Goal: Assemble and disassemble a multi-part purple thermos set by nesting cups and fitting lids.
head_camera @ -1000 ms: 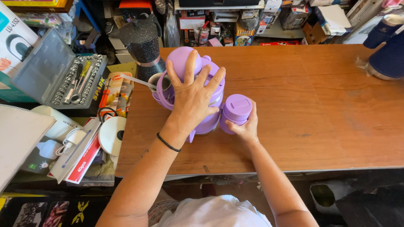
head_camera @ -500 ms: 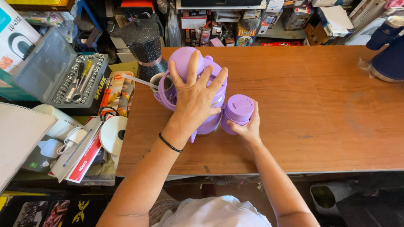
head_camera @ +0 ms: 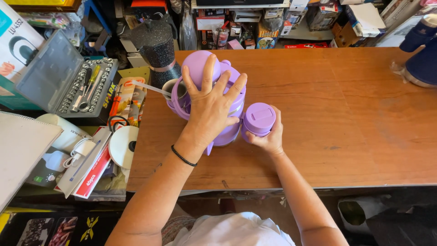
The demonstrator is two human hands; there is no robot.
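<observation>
- Hardly any shift vs. earlier frames: both hands sit where they were, left fingers spread maybe a touch wider over the jug.
- Left hand (head_camera: pixel 210 107): flat, fingers fanned wide, palm pressed on top/side of the purple jug (head_camera: pixel 232 98); not closed round it. Black band (head_camera: pixel 183 156) on the wrist.
- Right hand (head_camera: pixel 268 136): wrapped round the purple cup (head_camera: pixel 258 119) from the near side; fingers curl behind it, thumb at the left side.
- Cup stands upright on the table (head_camera: pixel 355 118), lid up, just beside the jug on its right, touching or nearly so; can't tell which.
- Jug upright too, near the table's left-centre; round lid (head_camera: pixel 198 64) pokes out past the fingertips on the far side.
- Small metal cup (head_camera: pixel 174 89) w/ a white stick in it sits against the jug's left side.
- Black speckled moka pot (head_camera: pixel 157 43) behind that, at the table's far-left corner.
- Left of the table: open socket set (head_camera: pixel 86 89) in a grey case, white round gadget (head_camera: pixel 123 146), papers & packets piled near it.
- Dark blue item (head_camera: pixel 421 54) at the table's far-right edge, well apart from the hands.
</observation>
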